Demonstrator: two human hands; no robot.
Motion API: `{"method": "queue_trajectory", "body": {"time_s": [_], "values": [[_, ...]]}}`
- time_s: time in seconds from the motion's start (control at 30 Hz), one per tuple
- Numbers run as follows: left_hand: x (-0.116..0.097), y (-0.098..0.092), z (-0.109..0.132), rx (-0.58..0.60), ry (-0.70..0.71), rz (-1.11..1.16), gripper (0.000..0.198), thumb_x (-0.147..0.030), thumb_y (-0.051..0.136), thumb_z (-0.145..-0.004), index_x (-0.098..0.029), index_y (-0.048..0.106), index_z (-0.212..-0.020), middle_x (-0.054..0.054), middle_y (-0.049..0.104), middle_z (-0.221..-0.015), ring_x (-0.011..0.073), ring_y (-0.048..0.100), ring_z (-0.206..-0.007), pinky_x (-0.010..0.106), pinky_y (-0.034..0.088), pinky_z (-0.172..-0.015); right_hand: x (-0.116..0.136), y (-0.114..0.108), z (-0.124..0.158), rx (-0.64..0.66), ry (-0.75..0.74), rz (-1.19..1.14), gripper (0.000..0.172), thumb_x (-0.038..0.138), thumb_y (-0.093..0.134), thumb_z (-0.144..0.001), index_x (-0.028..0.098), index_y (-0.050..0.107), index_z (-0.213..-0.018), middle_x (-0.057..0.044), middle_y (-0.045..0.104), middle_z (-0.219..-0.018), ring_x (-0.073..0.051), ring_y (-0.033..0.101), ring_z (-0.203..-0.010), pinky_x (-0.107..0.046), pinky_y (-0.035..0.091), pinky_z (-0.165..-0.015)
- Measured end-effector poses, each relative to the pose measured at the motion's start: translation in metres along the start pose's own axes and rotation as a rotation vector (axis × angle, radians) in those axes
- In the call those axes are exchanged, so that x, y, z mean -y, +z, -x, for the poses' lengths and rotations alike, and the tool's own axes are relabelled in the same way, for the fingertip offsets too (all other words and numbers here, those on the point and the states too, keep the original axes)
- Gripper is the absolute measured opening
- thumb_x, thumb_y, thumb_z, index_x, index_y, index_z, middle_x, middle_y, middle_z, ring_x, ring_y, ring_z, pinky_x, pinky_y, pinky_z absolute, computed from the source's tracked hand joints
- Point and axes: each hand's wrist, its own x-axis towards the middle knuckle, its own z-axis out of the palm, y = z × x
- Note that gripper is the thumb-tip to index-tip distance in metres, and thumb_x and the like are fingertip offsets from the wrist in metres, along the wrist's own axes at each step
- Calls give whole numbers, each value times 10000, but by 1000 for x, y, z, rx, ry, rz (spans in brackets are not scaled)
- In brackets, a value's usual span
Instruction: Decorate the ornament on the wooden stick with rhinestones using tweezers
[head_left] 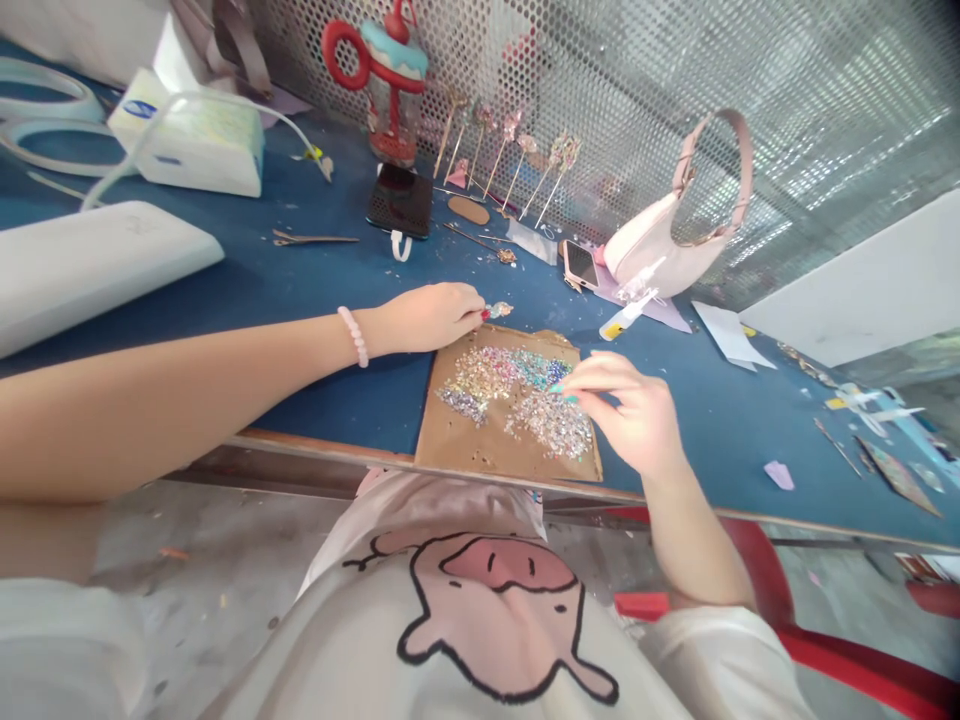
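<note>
My left hand (442, 315), with a pink bead bracelet at its wrist, pinches a small glittering decorated piece (499, 310) just past the far edge of a brown board (457, 443). Over the board's right side my right hand (634, 405) is closed in a pinch, fingertips down at the stones; anything between them is too small to make out. Loose rhinestones (555, 420) lie spread across the board in patches of silver, pink, yellow, teal and blue. The board sits at the front edge of the blue table (300, 285).
Behind the board are a black phone (400, 200), a smaller phone (580, 264), a glue bottle (627, 316) and several upright decorated sticks (501, 155). A tissue pack (199, 135) and a white box-shaped device (97, 260) stand left. A pale handbag (667, 240) leans against the mesh.
</note>
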Motion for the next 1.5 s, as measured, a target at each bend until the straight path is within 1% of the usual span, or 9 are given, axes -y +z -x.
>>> {"method": "queue_trajectory", "body": {"time_s": [0.17, 0.37, 0.5, 0.73, 0.87, 1.1, 1.2, 1.33, 1.5], "values": [[-1, 0, 0, 8, 3, -12, 337, -286, 320, -990, -154, 615, -893, 92, 617, -960, 243, 615, -922, 341, 462, -839, -19, 22, -35, 160, -8, -35, 129, 233, 633, -888, 240, 745, -823, -17, 752, -839, -176, 693, -817, -366, 538, -816], [-1, -1, 0, 10, 3, -10, 324, -274, 329, -982, -159, 616, -884, 87, 619, -950, 243, 611, -913, 342, 464, -831, -34, 38, -35, 159, 34, -53, 123, 243, 627, -887, 235, 742, -845, -33, 755, -885, -196, 686, -876, -401, 520, -857], [-1, -2, 0, 10, 6, -4, 308, -269, 333, -977, -167, 599, -859, 78, 610, -926, 238, 608, -906, 336, 459, -830, -37, 32, -31, 156, 1, -138, 142, 310, 626, -897, 244, 741, -845, -29, 745, -875, -184, 680, -860, -372, 524, -829], [-1, -3, 1, 7, 29, 10, 316, -272, 321, -978, -175, 576, -819, 78, 598, -903, 232, 593, -885, 341, 453, -840, -41, 5, -28, 482, -41, -334, 155, 329, 632, -891, 241, 750, -843, -28, 743, -856, -162, 680, -786, -314, 537, -751], [0, -4, 1, 10, 41, 26, 339, -300, 300, -981, -183, 570, -813, 71, 590, -895, 224, 589, -877, 339, 448, -843, -39, 1, -26, 498, -25, -335, 147, 312, 641, -882, 236, 758, -835, -29, 754, -865, -164, 681, -783, -308, 539, -749], [-3, -8, 4, 9, 47, 72, 467, -383, 243, -975, -222, 672, -881, 51, 614, -916, 226, 540, -861, 414, 444, -861, -38, 2, -26, 497, -59, -334, 131, 286, 643, -881, 242, 760, -843, -10, 749, -857, -152, 686, -779, -287, 543, -741], [-5, -9, 4, 14, 41, 95, 464, -395, 264, -961, -202, 676, -872, 67, 619, -918, 229, 546, -870, 422, 441, -871, -38, 0, -27, 489, -60, -330, 127, 283, 644, -882, 238, 758, -848, -7, 747, -861, -144, 687, -771, -276, 542, -740], [-7, -11, 5, 13, 35, 100, 434, -394, 262, -973, -273, 673, -902, 40, 631, -909, 231, 541, -889, 433, 438, -889, -38, -1, -28, 493, -47, -299, 138, 277, 635, -885, 234, 755, -833, -6, 749, -868, -140, 683, -763, -270, 535, -727], [-8, -11, 5, 19, 29, 86, 476, -397, 259, -953, -202, 690, -901, 63, 648, -937, 230, 542, -889, 421, 433, -889, -38, -2, -27, 503, -54, -290, 146, 281, 623, -891, 236, 749, -832, -4, 748, -871, -141, 678, -779, -273, 534, -741]]}}
